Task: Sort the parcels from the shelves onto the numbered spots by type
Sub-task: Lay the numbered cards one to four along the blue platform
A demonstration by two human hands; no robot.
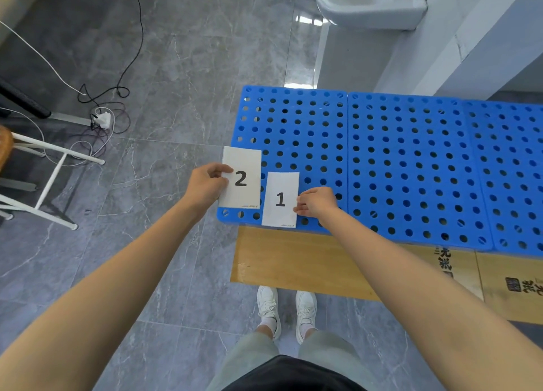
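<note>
The right hand (316, 202) pinches card 1 (280, 199) at the near edge of the pallet (332, 167); just beyond, the left hand (207, 185) pinches card 2 (241, 179). This looks like marking the spots: next, lay both cards down, spaced apart. No parcels show.

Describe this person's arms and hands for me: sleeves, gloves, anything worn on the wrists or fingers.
Both forearms are bare along all that shows, and no sleeve reaches into view. The left hand and the right hand wear no gloves. No watch, band or ring can be seen on the wrists or on the fingers that show.
</note>
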